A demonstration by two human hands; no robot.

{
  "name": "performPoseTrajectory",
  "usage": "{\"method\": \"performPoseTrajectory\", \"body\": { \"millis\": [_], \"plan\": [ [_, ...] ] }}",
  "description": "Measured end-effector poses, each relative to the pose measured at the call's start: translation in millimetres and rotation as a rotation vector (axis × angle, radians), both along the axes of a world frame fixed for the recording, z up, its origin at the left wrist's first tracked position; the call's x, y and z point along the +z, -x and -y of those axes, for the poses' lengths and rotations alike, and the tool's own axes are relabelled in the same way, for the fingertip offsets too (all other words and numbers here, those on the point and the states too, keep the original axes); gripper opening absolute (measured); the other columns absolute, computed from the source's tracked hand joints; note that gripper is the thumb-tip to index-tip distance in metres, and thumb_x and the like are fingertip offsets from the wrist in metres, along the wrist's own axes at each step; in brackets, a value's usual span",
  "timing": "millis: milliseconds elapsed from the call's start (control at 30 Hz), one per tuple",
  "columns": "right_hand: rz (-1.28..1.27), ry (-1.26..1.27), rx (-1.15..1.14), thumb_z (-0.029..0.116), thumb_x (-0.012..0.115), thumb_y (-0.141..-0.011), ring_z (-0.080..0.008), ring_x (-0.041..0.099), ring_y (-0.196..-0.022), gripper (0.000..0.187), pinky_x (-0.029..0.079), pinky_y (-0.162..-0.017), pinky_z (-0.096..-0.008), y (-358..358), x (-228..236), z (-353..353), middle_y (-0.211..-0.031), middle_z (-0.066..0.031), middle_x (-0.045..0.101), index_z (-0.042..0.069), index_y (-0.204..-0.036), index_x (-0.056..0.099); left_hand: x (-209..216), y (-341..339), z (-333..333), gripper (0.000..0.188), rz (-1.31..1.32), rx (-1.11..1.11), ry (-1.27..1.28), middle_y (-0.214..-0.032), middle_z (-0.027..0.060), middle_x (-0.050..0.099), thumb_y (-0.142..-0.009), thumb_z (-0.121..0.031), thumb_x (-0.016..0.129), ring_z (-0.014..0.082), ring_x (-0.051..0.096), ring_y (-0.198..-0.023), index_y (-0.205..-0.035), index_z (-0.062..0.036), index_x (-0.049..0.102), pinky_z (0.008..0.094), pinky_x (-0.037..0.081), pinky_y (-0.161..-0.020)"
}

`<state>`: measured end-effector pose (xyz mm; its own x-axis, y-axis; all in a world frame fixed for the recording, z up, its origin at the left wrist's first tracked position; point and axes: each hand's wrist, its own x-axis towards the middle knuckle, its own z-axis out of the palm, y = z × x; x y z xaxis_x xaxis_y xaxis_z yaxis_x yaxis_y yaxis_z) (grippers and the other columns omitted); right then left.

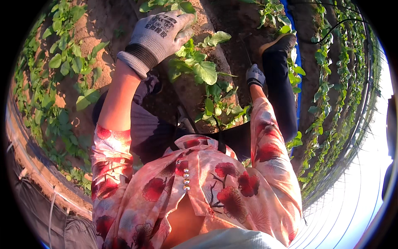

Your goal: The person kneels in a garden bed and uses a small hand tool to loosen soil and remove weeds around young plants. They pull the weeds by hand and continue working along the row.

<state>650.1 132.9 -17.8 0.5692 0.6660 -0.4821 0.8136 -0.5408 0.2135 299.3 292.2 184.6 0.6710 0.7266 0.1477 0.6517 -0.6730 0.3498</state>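
Observation:
My left hand (161, 37), in a grey knit glove with a dark cuff, is over the planted row at the upper middle. Its fingers curl toward the thumb beside the leaves of a green leafy plant (205, 71); what they hold, if anything, is hidden. Lower and to the right, my right hand (255, 76), also gloved, looks closed near my shoe (280, 43). A thin dark line, perhaps a slim tool, runs up from it over the shaded soil, too faint to name.
My bent legs straddle the soil ridge (217, 58) with its plants. More leafy rows grow at the left (62, 62) and right (323, 83). A blue strip (299, 58) runs beside my right leg, and a black hose (340, 25) curves at the upper right.

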Motion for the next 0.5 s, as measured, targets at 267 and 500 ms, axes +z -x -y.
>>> {"method": "performPoseTrajectory", "body": {
  "millis": [267,500],
  "plan": [
    [-0.067,0.193,-0.029,0.025,0.042,-0.088,-0.0363,0.059,-0.102,0.031,0.046,-0.087,-0.0452,-9.7,-9.5,18.0,-0.108,-0.0207,0.061,0.008,-0.112,0.055,10.1,-9.1,-0.7,0.034,-0.104,0.020,0.021,-0.100,0.0071,0.060,-0.088,-0.033,0.052,0.0257,0.060,-0.088,-0.117,-0.0149,0.056,0.0360,0.049,-0.075],
    [-0.140,0.448,0.122,0.021,0.043,-0.085,-0.0345,0.056,-0.107,0.034,0.045,-0.089,-0.0424,-32.3,0.7,78.9,-0.113,-0.0203,0.058,0.005,-0.114,0.055,6.6,-12.0,1.4,0.034,-0.092,-0.003,0.028,-0.104,0.0062,0.061,-0.089,-0.034,0.051,0.0258,0.059,-0.095,-0.117,-0.0162,0.056,0.0354,0.049,-0.080]
  ]
}}
